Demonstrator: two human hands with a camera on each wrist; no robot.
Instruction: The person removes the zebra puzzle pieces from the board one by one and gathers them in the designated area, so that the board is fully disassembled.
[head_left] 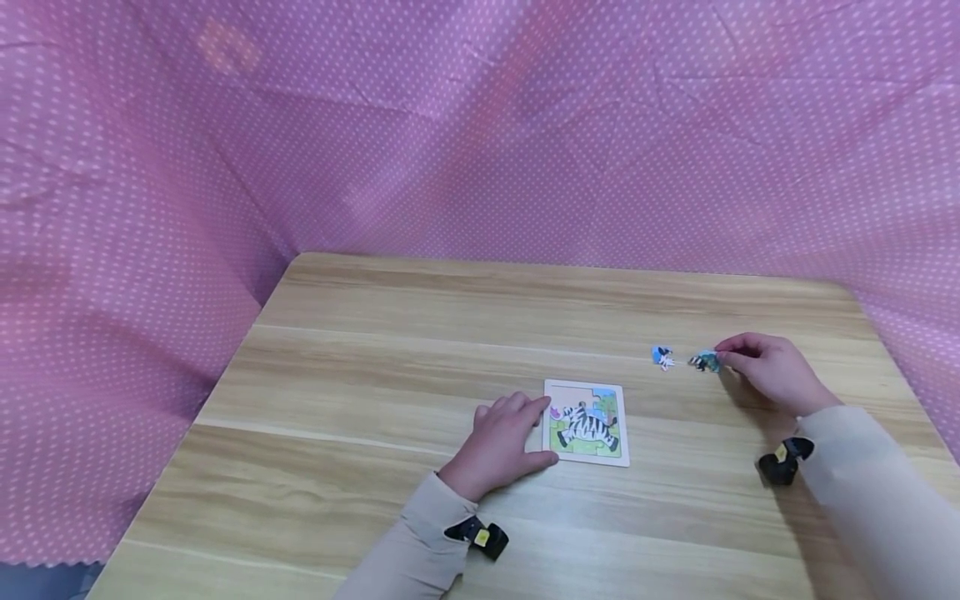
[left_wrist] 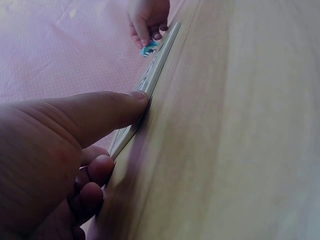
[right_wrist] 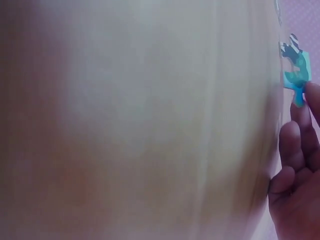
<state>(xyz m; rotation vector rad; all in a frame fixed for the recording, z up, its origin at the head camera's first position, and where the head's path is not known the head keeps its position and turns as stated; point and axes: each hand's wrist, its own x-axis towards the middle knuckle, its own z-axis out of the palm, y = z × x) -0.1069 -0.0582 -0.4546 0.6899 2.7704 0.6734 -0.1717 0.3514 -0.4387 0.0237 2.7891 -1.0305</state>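
Observation:
A square jigsaw board (head_left: 600, 461) with a pale frame and a zebra picture lies on the table. My left hand (head_left: 501, 446) holds it at the near left corner, thumb at the near edge and index finger at the left edge. Inside the frame, the upper left part shows bare pale backing. My right hand (head_left: 772, 372) pinches a jigsaw piece (head_left: 707, 362) between thumb and fingertips, close over the table. Green, blue and black-and-white patches show on this piece (right_wrist: 299, 70) in the right wrist view. Left of it lies a loose blue and striped jigsaw piece (head_left: 663, 357).
The wooden table (head_left: 360, 375) has rounded far corners. Behind it and at both sides hangs a pink dotted cloth (head_left: 480, 150). Each wrist wears a black strapped camera, the left camera (head_left: 491, 540) near the table surface and the right camera (head_left: 780, 467) below the sleeve.

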